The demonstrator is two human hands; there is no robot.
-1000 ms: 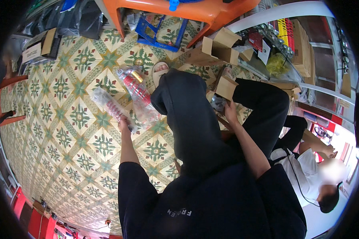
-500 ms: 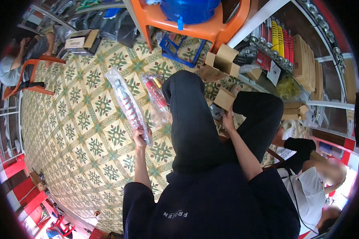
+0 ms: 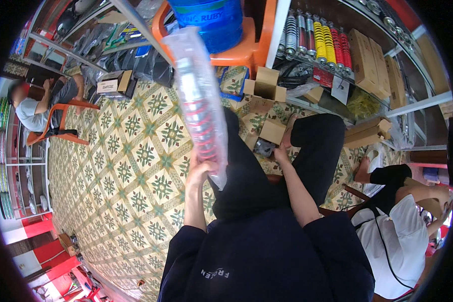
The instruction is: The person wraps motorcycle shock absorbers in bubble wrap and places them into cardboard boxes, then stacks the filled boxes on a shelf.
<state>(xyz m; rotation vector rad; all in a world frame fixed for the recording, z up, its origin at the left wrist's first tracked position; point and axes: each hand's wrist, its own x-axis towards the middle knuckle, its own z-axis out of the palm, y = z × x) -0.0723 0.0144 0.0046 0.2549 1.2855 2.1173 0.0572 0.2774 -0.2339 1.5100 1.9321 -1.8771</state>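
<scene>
My left hand (image 3: 200,170) is closed around the lower end of a shock absorber (image 3: 196,118) in a clear plastic bag. It has a silver upper body and a red-and-white coil, and stands raised up in front of me, tilted slightly left. Beside my right knee, my right hand (image 3: 281,153) is closed at the lower edge of a small open cardboard box (image 3: 273,132); its fingers are partly hidden. Grey plastic wrapping (image 3: 264,147) shows just below that box.
Another open cardboard box (image 3: 265,85) stands ahead on the tiled floor. An orange chair (image 3: 259,43) carries a blue water container (image 3: 211,25). Rows of shock absorbers fill the right shelf (image 3: 332,70). One person (image 3: 38,108) sits far left; another (image 3: 392,241) is close on my right.
My left hand has lifted the bagged shock absorber from low over the floor and brought it right. It now covers the second red shock absorber's place. My right hand stays by the small box.
</scene>
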